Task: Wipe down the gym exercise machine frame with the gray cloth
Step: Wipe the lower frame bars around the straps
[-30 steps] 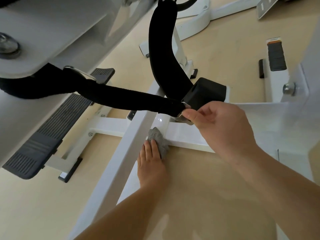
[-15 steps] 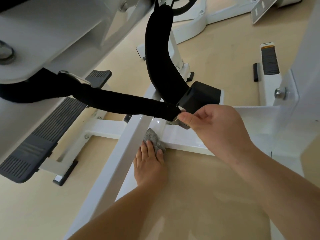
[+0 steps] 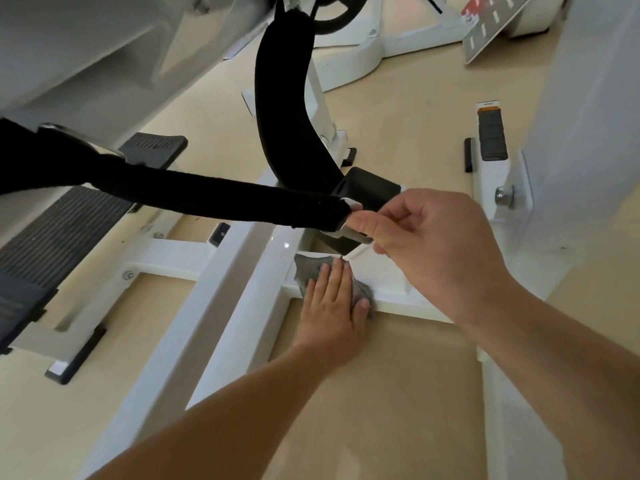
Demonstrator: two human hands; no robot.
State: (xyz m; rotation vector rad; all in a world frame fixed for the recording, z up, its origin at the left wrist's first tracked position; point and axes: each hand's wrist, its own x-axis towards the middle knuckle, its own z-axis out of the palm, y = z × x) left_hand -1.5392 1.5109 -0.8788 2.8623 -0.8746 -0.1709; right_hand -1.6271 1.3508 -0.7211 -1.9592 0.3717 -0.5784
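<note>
The white machine frame (image 3: 221, 299) runs low over the beige floor, a long diagonal bar meeting a crossbar at the centre. My left hand (image 3: 332, 306) lies flat with straight fingers on the gray cloth (image 3: 310, 268), pressing it onto the crossbar by the joint. My right hand (image 3: 426, 244) pinches the metal buckle at the end of a black strap (image 3: 214, 199) and holds the strap up above the frame. Part of the cloth is hidden under my left hand.
A second black padded strap (image 3: 287, 109) hangs down to a black block (image 3: 370, 192). A ribbed dark footplate (image 3: 52, 244) lies at the left, a smaller one (image 3: 491, 136) at the right. A white upright with a bolt (image 3: 502, 195) stands at the right.
My left hand slid the cloth rightward along the crossbar, away from the diagonal bar. My right hand kept hold of the strap buckle in about the same place.
</note>
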